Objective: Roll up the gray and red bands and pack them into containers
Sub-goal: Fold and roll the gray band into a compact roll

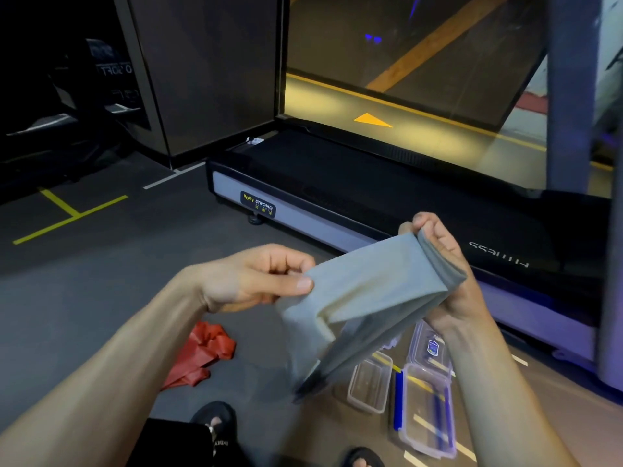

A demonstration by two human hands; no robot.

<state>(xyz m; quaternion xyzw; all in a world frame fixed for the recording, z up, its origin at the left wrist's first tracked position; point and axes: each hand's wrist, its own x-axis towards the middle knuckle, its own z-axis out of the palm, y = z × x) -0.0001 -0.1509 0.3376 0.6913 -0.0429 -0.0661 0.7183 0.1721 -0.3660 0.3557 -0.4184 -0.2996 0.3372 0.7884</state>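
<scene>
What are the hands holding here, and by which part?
Both hold the gray band: the left hand pinches its near-left edge, the right hand grips its folded far end.

The treadmill (303,210) bears a dark badge (258,208) on its near left corner, reading "BODY STRONG" in yellow and white letters, with a smaller line beneath too small to read. Along the treadmill's right side rail white lettering (499,254) stands upside down and appears to read "FITNESS". Beyond the treadmill, a yellow arrowhead (372,120) is painted on the lit floor. Far left of the treadmill, pale mirrored letters (114,69) show on a dark machine, not legible. Below the treadmill, a sandal strap (220,444) carries white letters, seemingly "EVERY". A container lid (432,347) there has a blue label, unreadable.
</scene>
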